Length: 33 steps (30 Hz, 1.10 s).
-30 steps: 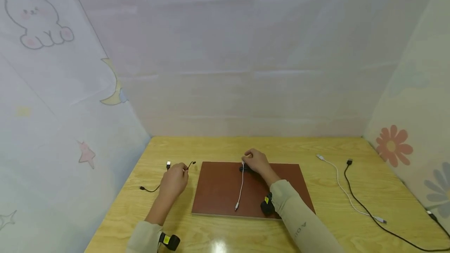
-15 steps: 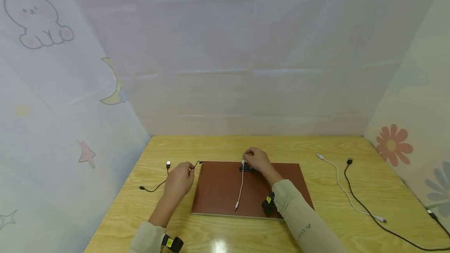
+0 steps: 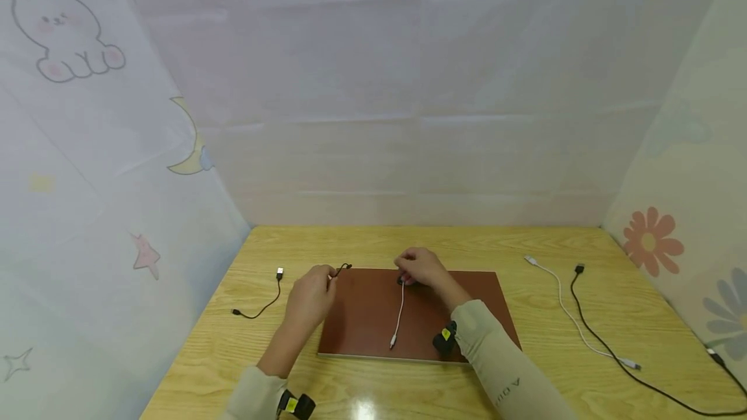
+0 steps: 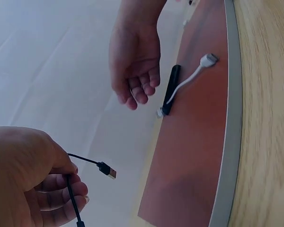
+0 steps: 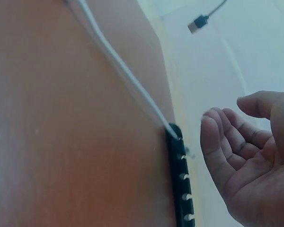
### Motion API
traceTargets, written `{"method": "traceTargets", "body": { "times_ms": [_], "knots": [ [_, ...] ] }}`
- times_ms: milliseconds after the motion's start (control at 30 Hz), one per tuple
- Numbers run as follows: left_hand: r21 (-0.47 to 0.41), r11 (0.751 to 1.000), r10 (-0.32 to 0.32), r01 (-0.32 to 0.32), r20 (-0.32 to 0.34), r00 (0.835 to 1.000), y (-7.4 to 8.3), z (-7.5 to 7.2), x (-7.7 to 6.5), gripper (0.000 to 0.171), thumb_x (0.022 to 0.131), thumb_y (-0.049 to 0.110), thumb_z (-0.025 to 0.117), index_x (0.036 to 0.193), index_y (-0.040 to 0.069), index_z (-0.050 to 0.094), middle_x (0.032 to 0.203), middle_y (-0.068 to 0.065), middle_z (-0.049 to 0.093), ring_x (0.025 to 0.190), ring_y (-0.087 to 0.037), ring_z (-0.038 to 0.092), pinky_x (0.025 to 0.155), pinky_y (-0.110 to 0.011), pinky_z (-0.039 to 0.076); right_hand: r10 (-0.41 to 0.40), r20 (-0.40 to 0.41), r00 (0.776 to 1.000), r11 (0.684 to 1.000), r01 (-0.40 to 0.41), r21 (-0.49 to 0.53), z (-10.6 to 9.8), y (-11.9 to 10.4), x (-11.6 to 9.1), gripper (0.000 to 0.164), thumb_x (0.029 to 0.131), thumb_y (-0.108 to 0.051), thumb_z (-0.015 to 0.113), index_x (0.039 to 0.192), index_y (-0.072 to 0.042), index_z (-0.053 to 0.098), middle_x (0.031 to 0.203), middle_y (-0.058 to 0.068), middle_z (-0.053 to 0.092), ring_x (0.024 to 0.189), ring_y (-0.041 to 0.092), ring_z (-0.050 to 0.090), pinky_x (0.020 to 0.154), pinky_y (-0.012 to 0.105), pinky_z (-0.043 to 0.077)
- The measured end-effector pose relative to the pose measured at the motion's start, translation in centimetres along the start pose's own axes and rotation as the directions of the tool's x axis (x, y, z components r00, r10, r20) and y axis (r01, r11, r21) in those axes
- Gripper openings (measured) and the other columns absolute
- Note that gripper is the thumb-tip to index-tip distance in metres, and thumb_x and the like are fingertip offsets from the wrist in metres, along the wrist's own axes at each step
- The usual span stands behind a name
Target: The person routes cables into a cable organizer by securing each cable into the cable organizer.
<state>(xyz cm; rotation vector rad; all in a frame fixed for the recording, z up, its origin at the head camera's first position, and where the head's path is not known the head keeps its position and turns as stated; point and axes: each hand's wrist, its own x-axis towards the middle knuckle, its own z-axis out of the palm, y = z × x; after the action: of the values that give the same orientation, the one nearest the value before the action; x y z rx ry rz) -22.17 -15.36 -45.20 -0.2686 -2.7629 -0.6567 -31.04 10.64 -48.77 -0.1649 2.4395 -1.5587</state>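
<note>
The left hand (image 3: pixel 310 293) pinches the black cable (image 4: pixel 73 196) near the board's (image 3: pixel 362 316) far left corner, its plug (image 4: pixel 107 170) dangling. The right hand (image 5: pixel 255 156), loosely curled and grasping nothing, hovers by the slotted strip (image 5: pixel 177 182) at the board's far edge. Best to grip closer behind the plug, steady the strip right-handed, and spare the white cable (image 5: pixel 125 71) in 1 end slot; blur hides whether it is fully seated.

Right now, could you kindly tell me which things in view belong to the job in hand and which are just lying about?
In the job, it seems:
held cable, black, in the left hand
clip strip
short white cable, set in the strip
board, beneath

Lying about, apparently:
short black cable
long white cable
long black cable
</note>
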Motion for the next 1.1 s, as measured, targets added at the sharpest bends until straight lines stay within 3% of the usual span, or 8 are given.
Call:
{"method": "traceTargets", "body": {
  "times_ms": [233, 433, 700, 1100],
  "knots": [
    [-0.024, 0.999, 0.040, -0.041, -0.022, 0.999, 1.7, 0.4, 0.0, 0.009, 0.097, 0.010, 0.067, 0.103, 0.006, 0.071, 0.101, -0.007, 0.071, 0.075, -0.017, 0.067, 0.058, -0.027, 0.052, 0.012, 0.040, 0.999, 0.998, -0.015, 0.058, 0.4, -0.9, -0.6, 0.030, 0.102, -0.021, 0.060, 0.114, 0.005, 0.069, 0.091, 0.020, 0.073, 0.074, 0.026, 0.072, 0.070, 0.040, 0.061],
    [-0.029, 0.998, 0.053, -0.054, -0.036, 0.998, 2.5, 0.8, 0.0, 0.008, 0.096, 0.011, 0.068, 0.102, 0.008, 0.072, 0.099, -0.006, 0.071, 0.071, -0.015, 0.064, 0.056, -0.027, 0.049, 0.019, 0.082, 0.996, 0.998, -0.024, 0.064, 0.6, -1.4, -1.1, 0.035, 0.103, -0.026, 0.059, 0.109, 0.006, 0.071, 0.085, 0.013, 0.074, 0.072, 0.023, 0.073, 0.071, 0.042, 0.061],
    [-0.015, 0.996, 0.090, -0.091, -0.048, 0.995, 3.5, 1.0, 0.1, 0.007, 0.095, 0.011, 0.069, 0.101, 0.009, 0.071, 0.096, -0.005, 0.071, 0.071, -0.016, 0.064, 0.059, -0.028, 0.050, 0.011, 0.125, 0.992, 0.994, -0.024, 0.102, 1.0, -2.1, -1.5, 0.041, 0.103, -0.032, 0.058, 0.109, 0.007, 0.072, 0.089, 0.018, 0.075, 0.071, 0.022, 0.073, 0.070, 0.040, 0.060],
    [-0.019, 0.986, 0.162, -0.164, -0.077, 0.984, 4.7, 1.7, 0.2, 0.006, 0.094, 0.011, 0.070, 0.100, 0.009, 0.072, 0.090, -0.002, 0.069, 0.067, -0.012, 0.060, 0.056, -0.024, 0.048, 0.021, 0.166, 0.986, 0.991, -0.042, 0.125, 1.3, -2.1, -1.6, 0.055, 0.104, -0.042, 0.055, 0.105, 0.010, 0.072, 0.080, 0.011, 0.075, 0.066, 0.020, 0.073, 0.073, 0.044, 0.061]
  ]
}}
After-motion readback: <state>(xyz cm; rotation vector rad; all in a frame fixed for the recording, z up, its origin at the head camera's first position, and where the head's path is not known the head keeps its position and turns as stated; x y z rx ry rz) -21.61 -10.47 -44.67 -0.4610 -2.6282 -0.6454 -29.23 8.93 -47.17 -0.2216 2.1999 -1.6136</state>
